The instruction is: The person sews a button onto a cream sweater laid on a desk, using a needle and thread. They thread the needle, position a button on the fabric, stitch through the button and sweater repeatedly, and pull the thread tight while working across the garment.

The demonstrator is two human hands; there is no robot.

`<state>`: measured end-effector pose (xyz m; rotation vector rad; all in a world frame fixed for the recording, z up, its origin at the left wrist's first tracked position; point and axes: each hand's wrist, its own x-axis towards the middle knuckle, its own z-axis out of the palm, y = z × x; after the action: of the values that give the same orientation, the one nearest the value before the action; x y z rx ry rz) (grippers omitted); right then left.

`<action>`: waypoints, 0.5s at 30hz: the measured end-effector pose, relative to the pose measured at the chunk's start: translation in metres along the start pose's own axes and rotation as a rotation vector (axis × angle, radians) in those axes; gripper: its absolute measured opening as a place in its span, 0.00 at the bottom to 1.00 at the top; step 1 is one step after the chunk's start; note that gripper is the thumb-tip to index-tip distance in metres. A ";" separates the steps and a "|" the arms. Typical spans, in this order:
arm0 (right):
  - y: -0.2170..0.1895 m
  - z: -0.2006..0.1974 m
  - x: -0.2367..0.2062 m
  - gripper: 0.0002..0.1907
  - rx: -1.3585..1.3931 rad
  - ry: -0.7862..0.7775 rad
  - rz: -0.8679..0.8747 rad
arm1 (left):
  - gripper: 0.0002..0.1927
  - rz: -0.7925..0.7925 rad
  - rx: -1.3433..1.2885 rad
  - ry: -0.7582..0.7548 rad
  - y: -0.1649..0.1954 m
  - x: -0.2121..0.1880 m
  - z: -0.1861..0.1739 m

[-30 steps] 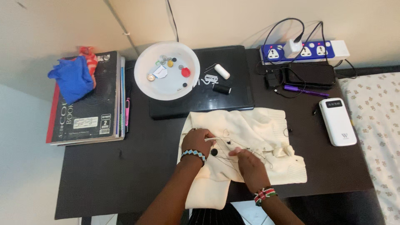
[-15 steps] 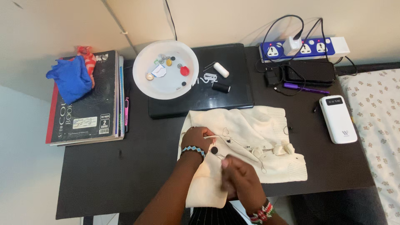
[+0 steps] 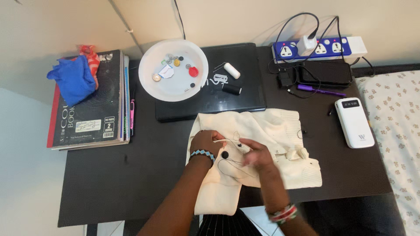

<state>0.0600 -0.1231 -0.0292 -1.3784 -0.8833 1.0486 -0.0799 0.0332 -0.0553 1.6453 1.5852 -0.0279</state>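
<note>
While left hand (image 3: 205, 142) pins cream garment (image 3: 271, 131), black button (image 3: 225, 154) beside right hand (image 3: 258, 155) fingers (image 3: 246, 142)

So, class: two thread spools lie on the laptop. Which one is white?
The white spool, the upper one nearer the bowl; the black spool lies just below it.

At your far left lies a black book (image 3: 89, 105) with a small white rectangular label (image 3: 88, 126) near its lower edge. At your right, a white power bank (image 3: 354, 122) shows a narrow dark screen (image 3: 350, 103) at its top.
</note>
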 end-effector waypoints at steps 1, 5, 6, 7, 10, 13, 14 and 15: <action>0.006 -0.010 0.004 0.18 0.246 0.036 0.101 | 0.07 0.013 -0.008 0.007 -0.001 0.000 0.000; 0.023 -0.055 0.017 0.19 0.745 -0.112 0.190 | 0.08 0.035 0.005 0.042 0.001 -0.001 0.001; 0.024 -0.062 0.020 0.18 0.645 -0.116 0.264 | 0.08 0.030 0.022 0.053 0.002 -0.001 0.000; 0.022 -0.071 0.024 0.15 0.260 -0.011 0.453 | 0.08 0.047 0.022 0.051 0.003 -0.002 0.000; 0.008 -0.079 0.029 0.18 -0.588 -0.174 0.498 | 0.07 0.036 0.010 0.025 0.005 -0.002 -0.003; -0.016 -0.078 0.023 0.19 -0.771 -0.480 0.640 | 0.06 -0.032 -0.019 -0.009 0.006 -0.002 -0.003; -0.024 -0.078 0.021 0.18 -0.746 -0.565 0.747 | 0.06 -0.014 -0.029 0.003 0.007 -0.002 -0.002; -0.031 -0.077 0.019 0.19 -0.558 -0.542 0.590 | 0.07 0.001 -0.038 0.016 0.006 -0.002 -0.002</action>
<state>0.1412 -0.1278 -0.0025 -1.9278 -1.2634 1.7712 -0.0761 0.0336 -0.0502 1.6208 1.5882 0.0155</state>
